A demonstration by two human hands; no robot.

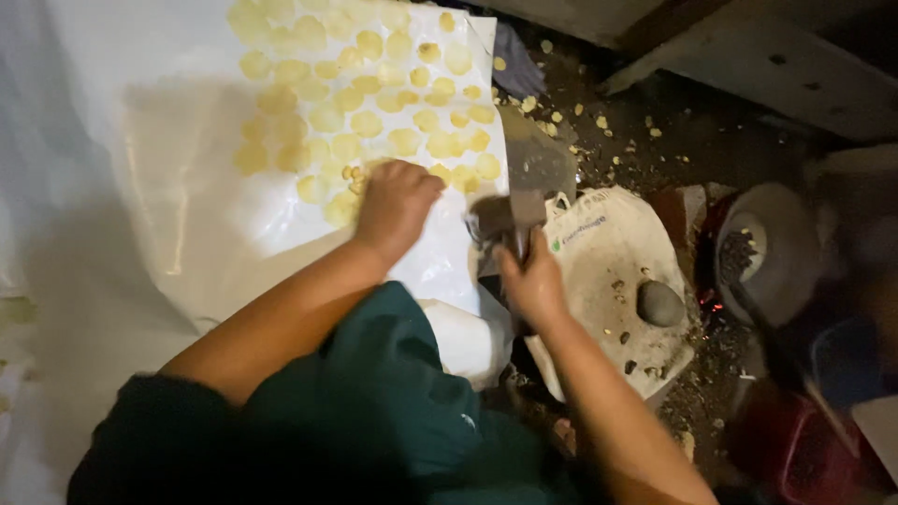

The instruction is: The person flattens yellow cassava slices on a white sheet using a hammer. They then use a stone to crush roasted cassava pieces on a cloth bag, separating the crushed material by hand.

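Clearly, a flat metal scraper (535, 168) is gripped by its dark handle in the right hand (531, 281), fingers clenched around it, the blade held over the edge of a white plastic sheet (168, 187). Small yellow pieces (354, 175) are pressed under the curled fingers of the left hand (395, 206), beside rows of flattened yellow discs (365, 93). Judged from this, the blade is best kept low and level, and fingertips clear of its edge. A dark stone (660, 303) lies on a sack (599, 252) nearby

A dark dirt floor (673, 150) carries a white plastic sheet (140, 187) — flattened yellow discs (365, 122) lie on it.
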